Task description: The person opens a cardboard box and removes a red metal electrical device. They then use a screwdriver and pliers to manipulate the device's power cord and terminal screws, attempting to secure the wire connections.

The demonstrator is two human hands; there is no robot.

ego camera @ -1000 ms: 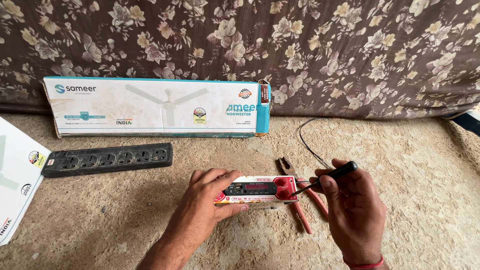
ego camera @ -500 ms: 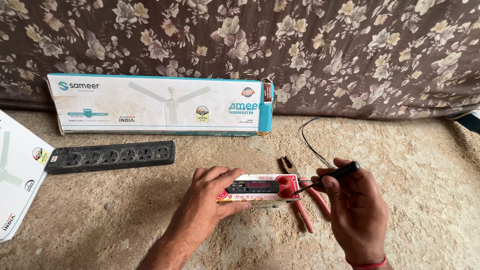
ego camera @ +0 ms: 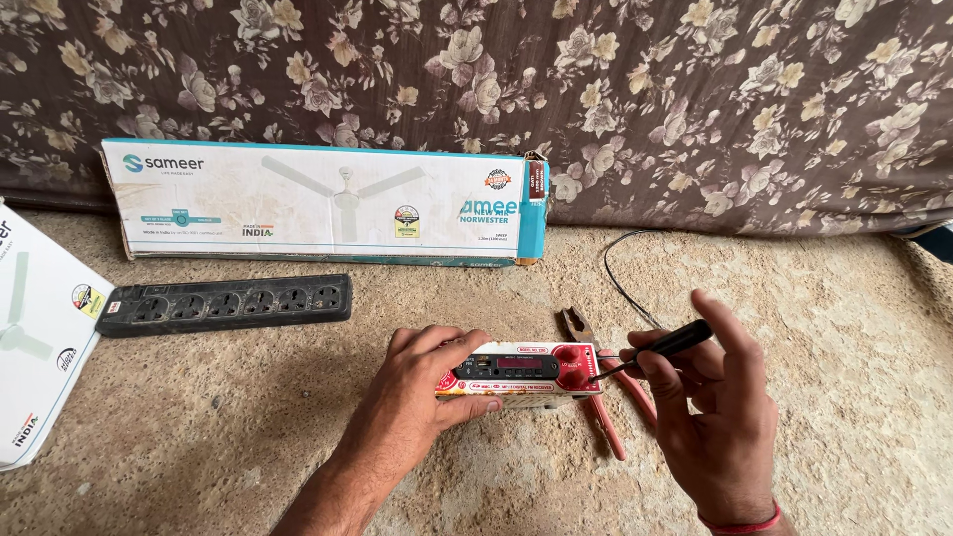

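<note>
On the floor, low centre: a small rectangular audio module with a white and red face and a dark display strip lies on the rough beige floor covering, between the two hands.
Left hand: the left hand comes from the bottom edge and lies over the left end of the module; the fingers are curled closed around that end and pin it, with the thumb along the front edge.
Right hand: the right hand is just right of the module; thumb and first fingers are pinched closed around a thin tool with a black handle, the other fingers are loosely spread. A red thread band sits on the wrist.
Tool tip: the thin metal end of the tool points left and meets the red round part on the right end of the module; whether it really touches, I cannot tell.
Pliers: red-handled pliers lie on the floor behind and under the right end of the module, jaws pointing up-left, handles partly hidden by the right hand.
Wire: a thin black wire curves on the floor above the pliers.
Power strip: a long black power strip with a row of sockets lies well to the left of the module.
Boxes: a long white and teal cardboard box with a ceiling fan picture leans against the brown flowered cloth; a second white box shows at the left edge.
</note>
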